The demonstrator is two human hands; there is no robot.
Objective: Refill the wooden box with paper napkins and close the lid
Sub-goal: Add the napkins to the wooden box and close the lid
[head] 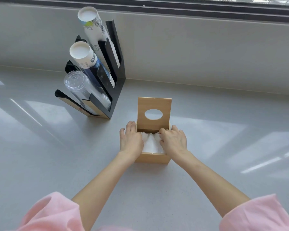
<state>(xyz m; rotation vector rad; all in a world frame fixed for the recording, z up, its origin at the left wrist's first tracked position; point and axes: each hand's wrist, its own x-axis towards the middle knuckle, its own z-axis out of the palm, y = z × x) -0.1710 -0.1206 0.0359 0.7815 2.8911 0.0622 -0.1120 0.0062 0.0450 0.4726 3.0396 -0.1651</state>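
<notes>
— Wooden box (152, 157)?
— Standing on the grey table (207, 172), near the middle, just in front of the person. Lid (154, 110) swung up and standing upright at the far edge, oval opening facing this way.

— Paper napkins (150, 144)?
— Inside the box, white, bunched into folds at the far end, flatter toward the near wall. Filling the box nearly to the rim.

— Left hand (131, 139)?
— Lying over the left wall of the box, palm down, fingers stretched toward the lid. Grip spread flat, not pinching; inner edge touching the napkins.

— Right hand (173, 140)?
— Over the right side of the box. Fingers curled down into the napkins near the far right corner. Grip pressed together on the paper, though hard to tell whether pinching a fold or only pushing down.

— Sleeves?
— Pink sleeves (57, 212), pushed up, forearms bare.

— Anything else on the table?
— Black cup holder (118, 77) to the far left, well apart from the box, leaning against the wall. Three slanted stacks in there: paper cups (93, 29) on top, more paper cups in the middle, clear plastic cups (80, 87) lowest.

— Behind?
— Pale wall, with a dark window frame (173, 9) along the top.
</notes>
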